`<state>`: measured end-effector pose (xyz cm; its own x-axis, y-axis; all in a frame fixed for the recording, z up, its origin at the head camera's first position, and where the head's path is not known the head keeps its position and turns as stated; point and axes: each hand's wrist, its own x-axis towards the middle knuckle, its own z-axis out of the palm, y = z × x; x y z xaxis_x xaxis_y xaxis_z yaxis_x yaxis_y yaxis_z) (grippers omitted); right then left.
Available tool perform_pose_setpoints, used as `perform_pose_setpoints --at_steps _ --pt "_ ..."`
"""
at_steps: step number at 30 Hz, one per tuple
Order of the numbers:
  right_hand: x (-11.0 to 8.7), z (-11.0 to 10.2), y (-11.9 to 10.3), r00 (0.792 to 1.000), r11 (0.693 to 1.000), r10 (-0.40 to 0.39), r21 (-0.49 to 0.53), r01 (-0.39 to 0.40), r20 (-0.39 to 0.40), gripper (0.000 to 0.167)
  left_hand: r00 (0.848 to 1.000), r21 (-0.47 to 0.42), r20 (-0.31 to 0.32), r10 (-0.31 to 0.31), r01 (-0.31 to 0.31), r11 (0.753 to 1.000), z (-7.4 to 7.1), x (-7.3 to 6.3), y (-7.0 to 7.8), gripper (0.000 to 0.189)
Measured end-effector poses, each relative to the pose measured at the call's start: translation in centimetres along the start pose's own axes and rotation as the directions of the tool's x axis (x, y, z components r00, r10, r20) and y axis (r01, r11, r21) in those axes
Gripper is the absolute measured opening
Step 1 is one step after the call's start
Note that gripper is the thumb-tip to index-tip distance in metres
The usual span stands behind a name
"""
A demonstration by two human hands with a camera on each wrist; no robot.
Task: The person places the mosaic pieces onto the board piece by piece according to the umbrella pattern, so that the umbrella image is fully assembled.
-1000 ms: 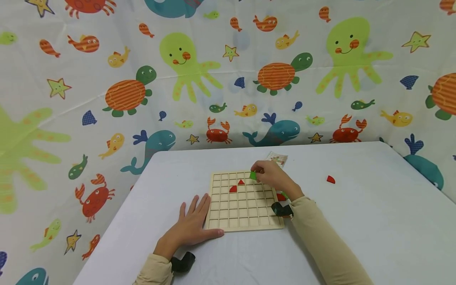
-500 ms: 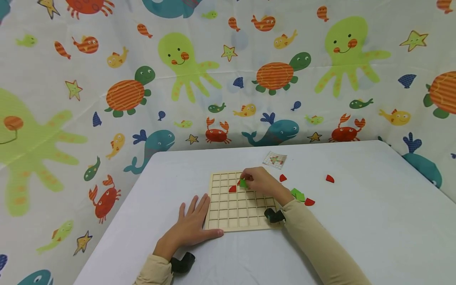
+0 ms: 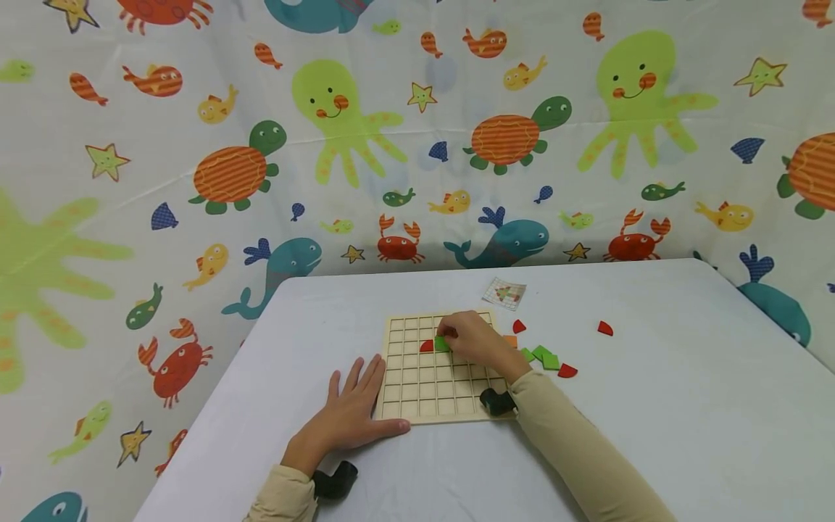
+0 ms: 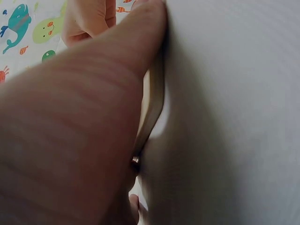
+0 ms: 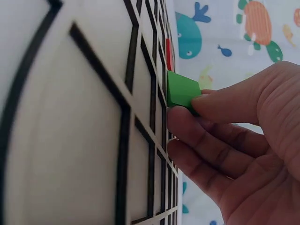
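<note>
A wooden grid board [image 3: 424, 391] lies on the white table. My left hand [image 3: 349, 413] rests at its lower left corner, fingers spread, with the thumb along the front edge. Between the thumb and fingers of my right hand [image 3: 479, 344] is a green square tile [image 5: 182, 89], held tilted at the board's surface in the right wrist view. Just left of that tile sits a red quarter-circle piece [image 3: 427, 346] in a grid cell. The red triangle seen earlier on the board is hidden in the head view. In the left wrist view the left thumb [image 4: 103, 70] covers much of the board's edge.
A printed pattern card [image 3: 504, 293] lies behind the board. To the right are loose green tiles [image 3: 550, 360], an orange piece [image 3: 511, 341] and red quarter-circles [image 3: 567, 370], with another red quarter-circle [image 3: 605, 328] farther right. A patterned cloth [image 3: 391, 145] hangs behind the table.
My right hand has carried the green tile left and nearer, from the board's far edge to beside the red quarter-circle. The left hand has stayed in place.
</note>
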<state>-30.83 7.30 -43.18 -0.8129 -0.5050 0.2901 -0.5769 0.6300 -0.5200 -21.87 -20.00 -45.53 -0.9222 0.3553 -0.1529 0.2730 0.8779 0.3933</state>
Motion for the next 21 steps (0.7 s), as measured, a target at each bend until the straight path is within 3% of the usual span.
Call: perform_pose_setpoints --at_steps 9,21 --pt "-0.01 0.24 -0.33 0.999 1.0 -0.012 -0.021 0.012 -0.031 0.014 1.0 0.006 -0.005 0.003 -0.003 1.0 0.03 -0.01 -0.02 0.125" --pt "0.05 0.17 -0.57 0.999 0.998 0.029 -0.056 -0.027 0.02 0.013 1.0 0.007 -0.004 0.008 -0.008 1.0 0.0 0.0 0.01 0.125"
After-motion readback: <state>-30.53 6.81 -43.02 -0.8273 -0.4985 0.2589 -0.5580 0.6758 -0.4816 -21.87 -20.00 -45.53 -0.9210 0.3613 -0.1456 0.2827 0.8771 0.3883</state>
